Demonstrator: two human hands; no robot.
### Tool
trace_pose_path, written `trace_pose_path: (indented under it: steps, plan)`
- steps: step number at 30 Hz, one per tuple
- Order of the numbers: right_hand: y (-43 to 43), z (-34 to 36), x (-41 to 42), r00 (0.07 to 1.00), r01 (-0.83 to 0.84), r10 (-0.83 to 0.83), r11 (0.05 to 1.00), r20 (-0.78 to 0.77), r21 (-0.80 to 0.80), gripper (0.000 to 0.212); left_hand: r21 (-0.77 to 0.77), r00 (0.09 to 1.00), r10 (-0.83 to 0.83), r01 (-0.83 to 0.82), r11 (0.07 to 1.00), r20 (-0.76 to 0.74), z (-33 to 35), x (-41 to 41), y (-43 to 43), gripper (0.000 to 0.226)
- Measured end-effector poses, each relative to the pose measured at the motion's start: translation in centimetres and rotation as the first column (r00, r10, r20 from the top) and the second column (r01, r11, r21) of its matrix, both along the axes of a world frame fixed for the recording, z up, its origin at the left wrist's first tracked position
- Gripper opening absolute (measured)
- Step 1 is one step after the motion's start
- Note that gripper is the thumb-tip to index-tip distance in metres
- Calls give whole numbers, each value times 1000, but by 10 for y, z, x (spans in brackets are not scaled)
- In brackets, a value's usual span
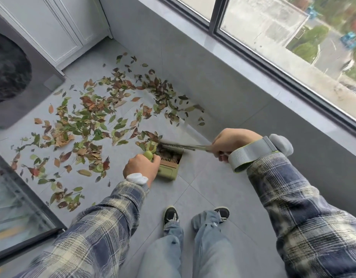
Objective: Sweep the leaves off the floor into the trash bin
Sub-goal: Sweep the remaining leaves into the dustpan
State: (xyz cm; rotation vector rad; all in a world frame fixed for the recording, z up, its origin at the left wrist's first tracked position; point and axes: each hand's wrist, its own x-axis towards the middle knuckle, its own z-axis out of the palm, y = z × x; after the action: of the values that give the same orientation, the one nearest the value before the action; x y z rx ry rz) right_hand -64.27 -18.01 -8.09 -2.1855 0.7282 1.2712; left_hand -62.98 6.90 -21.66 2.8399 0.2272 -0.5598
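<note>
Green, brown and red leaves (88,121) lie scattered over the grey tiled floor (209,177), thickest in the middle and left. A green dustpan (170,167) with a comb edge sits on the floor at the near edge of the leaves, with some leaves inside. My left hand (141,167) grips the green handle top (148,154) beside the dustpan. My right hand (231,144) grips a thin long handle (181,147) that runs left across the top of the dustpan. No trash bin is in view.
A low grey wall (223,87) under a window bounds the right side. A washing machine (16,81) and white cabinet (52,27) stand at the left and back. A glass door frame (22,197) runs along the near left. My shoes (171,214) are just behind the dustpan.
</note>
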Motion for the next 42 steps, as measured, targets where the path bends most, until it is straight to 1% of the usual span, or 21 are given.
trace_pose_path:
  steps: [1, 2, 5, 9, 11, 14, 16, 20, 21, 24, 27, 33, 35, 38, 42]
  plan:
    - [0, 2, 1, 1000, -3, 3, 1000, 17, -11, 14, 0, 1000, -2, 2, 1000, -4, -1, 0, 0, 49]
    - [0, 3, 2, 999, -1, 2, 1000, 34, -22, 15, 3, 1000, -2, 2, 1000, -6, -1, 0, 0, 50]
    - [5, -4, 4, 995, 38, -35, 999, 89, -36, 26, 11, 1000, 1, -1, 1000, -3, 0, 0, -1, 51]
    - [23, -25, 6, 988, 87, -81, 996, 130, -38, 17, 7, 1000, 3, -3, 1000, -9, -2, 2, 0, 51]
    - [32, -36, 7, 983, 120, -115, 992, 143, -27, 15, -10, 1000, -2, 2, 1000, -6, -2, 2, -1, 50]
    - [48, -58, 6, 984, 134, -131, 991, 121, -13, 25, -25, 1000, 13, -13, 1000, -9, -2, 3, -1, 48]
    - [58, -66, 1, 992, 81, -77, 996, 102, -35, 25, -24, 1000, 17, -17, 1000, -10, -3, 2, -1, 47]
    - [53, -59, -7, 995, -91, 94, 990, 26, -110, 9, -22, 1000, 24, -24, 999, -3, -5, 1, 0, 45]
    - [49, -52, -8, 992, -124, 127, 985, 16, -121, 9, -26, 1000, 24, -24, 999, 1, -4, 1, 0, 45]
    - [35, -30, -10, 983, -182, 183, 973, -9, -143, 27, -29, 1000, 23, -23, 999, 8, -1, -3, -2, 44]
    - [28, -15, -15, 989, -143, 145, 980, 2, -136, 33, -24, 1000, 30, -30, 999, -5, -1, -7, 3, 45]
    - [25, 14, -35, 995, -44, 54, 993, 88, -112, 24, -41, 998, 30, -32, 999, -51, 2, -17, 9, 44]
    - [24, 21, -42, 994, 8, 4, 994, 113, -109, 28, -53, 997, 21, -24, 998, -68, 5, -22, 8, 45]
    - [25, 18, -47, 988, 66, -54, 995, 143, -79, 35, -71, 996, 14, -21, 997, -87, 9, -30, 7, 47]
    - [42, -14, -50, 989, 53, -42, 995, 141, -79, 30, -61, 996, 18, -24, 998, -89, 4, -35, 10, 49]
